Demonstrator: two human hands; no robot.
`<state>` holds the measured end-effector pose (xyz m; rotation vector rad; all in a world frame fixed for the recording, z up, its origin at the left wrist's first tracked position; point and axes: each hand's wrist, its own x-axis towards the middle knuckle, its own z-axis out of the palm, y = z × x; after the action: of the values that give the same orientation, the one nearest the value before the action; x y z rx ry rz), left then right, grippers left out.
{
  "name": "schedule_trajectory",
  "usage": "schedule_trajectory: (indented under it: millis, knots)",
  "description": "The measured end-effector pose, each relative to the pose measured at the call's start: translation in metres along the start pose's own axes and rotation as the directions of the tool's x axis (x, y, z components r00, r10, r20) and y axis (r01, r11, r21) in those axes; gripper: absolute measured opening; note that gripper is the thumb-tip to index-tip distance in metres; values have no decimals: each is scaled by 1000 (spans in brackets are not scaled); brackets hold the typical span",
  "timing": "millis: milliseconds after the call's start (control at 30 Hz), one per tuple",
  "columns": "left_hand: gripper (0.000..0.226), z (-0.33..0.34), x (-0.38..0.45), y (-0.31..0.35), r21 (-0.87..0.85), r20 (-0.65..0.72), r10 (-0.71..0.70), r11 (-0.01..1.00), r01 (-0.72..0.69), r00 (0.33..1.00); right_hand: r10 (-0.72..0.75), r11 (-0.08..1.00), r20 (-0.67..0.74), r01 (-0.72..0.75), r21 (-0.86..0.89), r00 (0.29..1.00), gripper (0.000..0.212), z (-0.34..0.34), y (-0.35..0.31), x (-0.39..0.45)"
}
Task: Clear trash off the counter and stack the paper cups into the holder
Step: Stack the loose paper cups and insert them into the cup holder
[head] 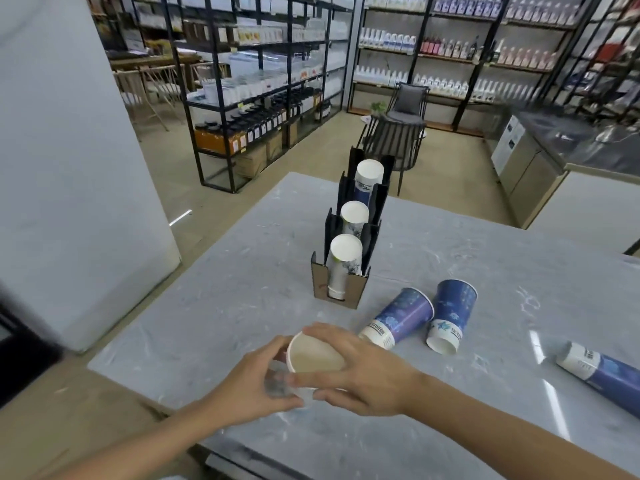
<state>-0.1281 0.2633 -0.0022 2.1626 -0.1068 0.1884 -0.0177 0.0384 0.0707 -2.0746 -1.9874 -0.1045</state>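
Nearest the counter edge (194, 327), the right hand (360, 372) clasps a paper cup (313, 356); left hand (256, 379) fingers pinch something clear, likely trash. Three cups (398, 317) lie beyond, awaiting stacking in the holder (351, 244).

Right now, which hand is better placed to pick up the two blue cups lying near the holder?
The right hand. The two blue cups lie just beyond it on its side of the counter; the left hand would have to cross over.
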Motion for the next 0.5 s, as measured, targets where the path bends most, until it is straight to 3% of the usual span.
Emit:
schedule_trajectory:
  millis: [333,500]
  knots:
    - [85,0,-5,-20,-86,13,-57,995,57,998,75,996,25,-74,-42,997,39,13,-12,13]
    - [105,-21,6,-8,-3,116,14,1000,-14,993,140,986,7,-139,-93,990,39,9,-18,13]
